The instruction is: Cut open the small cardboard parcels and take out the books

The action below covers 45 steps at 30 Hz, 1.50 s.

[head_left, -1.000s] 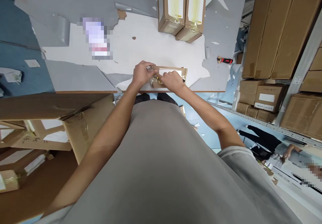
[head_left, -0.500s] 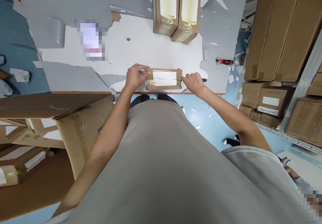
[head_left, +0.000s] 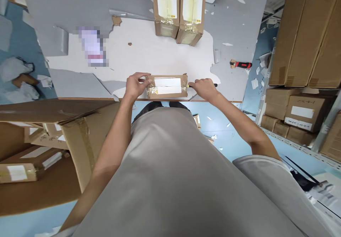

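Observation:
A small cardboard box [head_left: 167, 93] with white labels and clear tape lies on the table close to its front edge. My left hand [head_left: 135, 85] grips its left end, thumb and fingers closed on the corner. Just off the box's right end, my right hand [head_left: 204, 89] is wrapped around a slim cutter [head_left: 216, 85]. The cutter's dark end shows behind the fist, and a yellowish bit pokes out in front, close to the taped end. Its blade is too small to make out.
Two taped boxes [head_left: 178, 27] stand at the back of the table. A red-black knife [head_left: 243, 65] lies right, a blurred-out phone-like object [head_left: 92, 47] left. A large open carton [head_left: 87, 141] holding boxes stands at lower left. Shelves of cartons [head_left: 295, 34] line the right.
My right hand has drawn back slightly from the box's right end, so a small gap shows. My left hand keeps its grip. The whole view has shifted a little.

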### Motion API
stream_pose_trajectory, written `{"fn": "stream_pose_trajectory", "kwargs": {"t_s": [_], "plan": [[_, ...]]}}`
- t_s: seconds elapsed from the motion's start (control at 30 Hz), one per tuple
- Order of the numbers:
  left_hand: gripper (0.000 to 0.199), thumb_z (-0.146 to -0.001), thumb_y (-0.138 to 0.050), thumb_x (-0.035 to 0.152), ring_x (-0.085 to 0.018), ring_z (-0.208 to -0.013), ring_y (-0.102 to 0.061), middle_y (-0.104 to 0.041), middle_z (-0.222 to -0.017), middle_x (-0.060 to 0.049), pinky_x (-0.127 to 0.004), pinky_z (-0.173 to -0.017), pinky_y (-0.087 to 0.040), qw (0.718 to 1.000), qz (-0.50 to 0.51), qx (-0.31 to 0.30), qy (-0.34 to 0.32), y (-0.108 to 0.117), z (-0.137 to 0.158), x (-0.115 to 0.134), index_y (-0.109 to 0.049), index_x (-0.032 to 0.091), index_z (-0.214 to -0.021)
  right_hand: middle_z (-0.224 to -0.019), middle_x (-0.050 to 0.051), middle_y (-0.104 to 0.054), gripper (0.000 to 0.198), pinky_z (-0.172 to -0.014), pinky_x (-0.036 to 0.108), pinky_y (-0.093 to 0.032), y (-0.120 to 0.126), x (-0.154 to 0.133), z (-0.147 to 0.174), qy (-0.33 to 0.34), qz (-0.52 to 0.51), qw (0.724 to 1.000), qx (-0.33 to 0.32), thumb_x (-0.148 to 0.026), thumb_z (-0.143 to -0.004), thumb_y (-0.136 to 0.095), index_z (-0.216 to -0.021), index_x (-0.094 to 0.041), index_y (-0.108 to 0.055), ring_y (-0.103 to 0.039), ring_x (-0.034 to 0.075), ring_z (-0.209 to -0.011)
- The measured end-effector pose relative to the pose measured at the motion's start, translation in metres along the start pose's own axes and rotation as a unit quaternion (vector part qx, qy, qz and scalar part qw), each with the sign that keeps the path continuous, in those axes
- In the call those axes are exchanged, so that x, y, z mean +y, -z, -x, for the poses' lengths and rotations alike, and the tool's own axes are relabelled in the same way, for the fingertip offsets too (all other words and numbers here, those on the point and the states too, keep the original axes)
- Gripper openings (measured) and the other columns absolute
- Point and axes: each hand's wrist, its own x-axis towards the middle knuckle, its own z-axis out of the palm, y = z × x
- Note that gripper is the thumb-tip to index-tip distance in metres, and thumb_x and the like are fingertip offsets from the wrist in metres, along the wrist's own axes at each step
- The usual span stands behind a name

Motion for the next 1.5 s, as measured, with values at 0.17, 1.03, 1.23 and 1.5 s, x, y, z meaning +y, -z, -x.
{"fn": "stream_pose_trajectory", "kwargs": {"t_s": [0.17,1.03,1.23,1.5], "plan": [[0.048,-0.087,-0.090,0.047,-0.026,-0.106,-0.081,-0.084,-0.137,-0.011,-0.039,-0.098,-0.069,1.000,0.016,0.017,0.021,0.009,0.003,-0.006,-0.088,0.022,-0.128,-0.120,0.010,-0.087,0.034,-0.093,0.035,-0.052,-0.050,0.062,0.000,-0.009,-0.290,0.952,0.095,-0.042,-0.119,-0.059,-0.133,-0.024,-0.084,-0.078,0.029,-0.108],[0.044,-0.098,-0.079,0.053,-0.033,-0.126,-0.079,-0.085,-0.140,-0.014,-0.051,-0.122,-0.062,0.998,0.042,-0.055,-0.005,-0.026,-0.015,0.010,-0.087,0.020,-0.126,-0.133,0.018,-0.075,0.045,-0.103,0.042,-0.060,-0.034,-0.048,-0.019,-0.226,-0.356,0.872,0.249,-0.057,-0.120,-0.056,-0.139,-0.021,-0.076,-0.074,0.034,-0.121],[0.047,-0.100,-0.086,0.059,-0.025,-0.104,-0.080,-0.084,-0.128,-0.013,-0.041,-0.098,-0.070,0.997,0.066,-0.037,-0.032,-0.001,0.008,0.059,-0.083,0.020,-0.125,-0.156,0.027,-0.063,0.062,-0.112,0.050,-0.059,-0.014,-0.064,-0.008,-0.240,-0.281,0.914,0.169,-0.060,-0.124,-0.040,-0.169,-0.020,-0.057,-0.069,0.041,-0.141],[0.029,-0.089,-0.097,0.039,-0.028,-0.097,-0.080,-0.082,-0.117,-0.009,-0.050,-0.103,-0.069,0.997,0.029,-0.038,-0.066,-0.008,-0.001,0.070,-0.083,0.019,-0.105,-0.142,0.021,-0.078,0.053,-0.106,0.046,-0.060,-0.009,-0.100,0.025,-0.172,-0.335,0.909,0.179,-0.043,-0.126,-0.028,-0.168,-0.022,-0.052,-0.076,0.036,-0.128]]}}
